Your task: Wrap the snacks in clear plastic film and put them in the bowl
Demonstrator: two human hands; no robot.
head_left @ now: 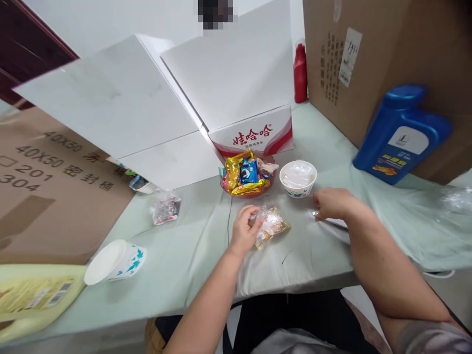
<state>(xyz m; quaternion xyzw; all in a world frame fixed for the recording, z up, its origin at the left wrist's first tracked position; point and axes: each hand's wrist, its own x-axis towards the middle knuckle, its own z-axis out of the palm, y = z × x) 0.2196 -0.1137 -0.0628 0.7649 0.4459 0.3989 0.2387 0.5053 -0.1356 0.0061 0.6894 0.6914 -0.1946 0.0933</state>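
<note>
My left hand [245,228] rests on the pale green tablecloth with its fingers closed on a crinkled clear snack packet [271,225] with a golden piece inside. My right hand [332,203] lies to the right of it, fingers curled on a thin metallic item at the cloth, too small to name. Just behind both hands stand a small dish heaped with wrapped snacks [247,176] and an upright white paper bowl [298,178] with blue pattern.
An open white carton [254,133] with red print stands behind the dish. A tipped paper bowl [116,261] and a small crumpled wrapper [165,208] lie left. A blue jug [400,135] leans on a brown box at right; a red bottle [300,73] stands behind.
</note>
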